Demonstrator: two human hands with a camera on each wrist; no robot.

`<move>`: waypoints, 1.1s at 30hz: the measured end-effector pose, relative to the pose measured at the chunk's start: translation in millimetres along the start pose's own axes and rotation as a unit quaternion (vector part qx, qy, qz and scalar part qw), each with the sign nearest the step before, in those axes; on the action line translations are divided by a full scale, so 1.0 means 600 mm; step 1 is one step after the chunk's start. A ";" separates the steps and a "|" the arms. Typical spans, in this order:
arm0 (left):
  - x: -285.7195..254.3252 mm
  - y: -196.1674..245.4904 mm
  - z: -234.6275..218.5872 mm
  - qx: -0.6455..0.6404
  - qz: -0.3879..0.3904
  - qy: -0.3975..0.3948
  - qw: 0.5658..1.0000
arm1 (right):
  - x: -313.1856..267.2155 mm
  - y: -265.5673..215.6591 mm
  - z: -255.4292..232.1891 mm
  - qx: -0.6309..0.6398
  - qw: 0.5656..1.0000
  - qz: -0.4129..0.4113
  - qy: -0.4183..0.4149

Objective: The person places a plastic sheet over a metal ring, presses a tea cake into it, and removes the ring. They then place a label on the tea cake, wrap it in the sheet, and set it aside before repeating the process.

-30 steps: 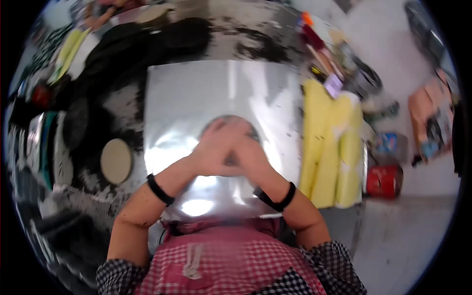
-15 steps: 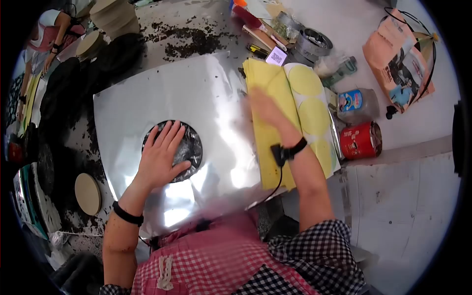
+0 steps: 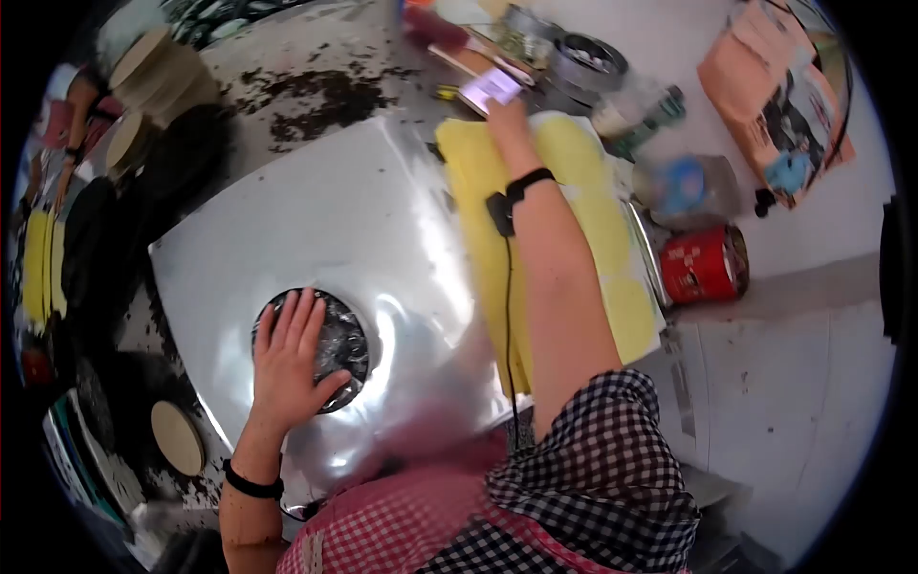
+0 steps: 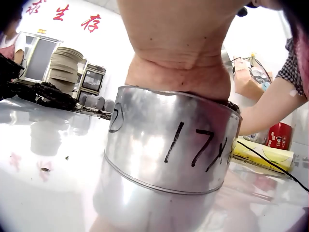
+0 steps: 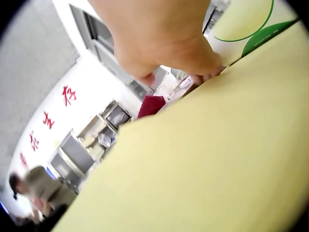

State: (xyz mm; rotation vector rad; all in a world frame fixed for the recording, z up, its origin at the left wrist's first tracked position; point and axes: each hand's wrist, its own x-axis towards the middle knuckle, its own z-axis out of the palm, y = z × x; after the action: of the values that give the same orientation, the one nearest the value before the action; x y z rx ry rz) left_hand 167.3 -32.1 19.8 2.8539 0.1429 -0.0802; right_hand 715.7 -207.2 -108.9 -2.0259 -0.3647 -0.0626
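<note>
My left hand lies flat, fingers spread, over a round metal ring mould with black handwriting on its wall. Dark, shiny plastic wrap shows inside the ring beside the hand. The ring stands on a shiny metal sheet. At the far end of the yellow sheets, my right hand grips the near edge of a small pale card. In the right wrist view its fingertips curl down behind a yellow sheet, which hides part of the grip.
Brushes, a roll of grey tape and a green bottle lie beyond the sheets. A clear jar and red can stand to the right. Dark crumbs litter the table. A pale disc lies left.
Both hands first lay together on the ring. My right hand has left it, reached right and away over the yellow sheets, and come to the card. The left hand has stayed on the ring.
</note>
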 end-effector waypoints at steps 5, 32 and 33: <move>-0.001 -0.006 0.010 0.037 0.024 0.016 0.999 | -0.205 -0.126 -0.139 -0.220 0.952 -0.196 0.084; -0.030 -0.006 0.049 0.085 0.036 0.089 0.992 | -0.677 -0.020 -0.435 -0.393 0.915 0.020 0.092; -0.030 -0.003 0.046 0.082 0.031 0.084 0.993 | -0.668 -0.029 -0.447 -0.366 0.926 0.054 0.076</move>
State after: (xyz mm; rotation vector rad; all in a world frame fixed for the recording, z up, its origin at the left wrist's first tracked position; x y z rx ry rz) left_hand 147.8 -40.0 -5.7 3.0252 0.0861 0.1700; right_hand 359.2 -526.8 -48.3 -2.7541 -0.1317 -0.3264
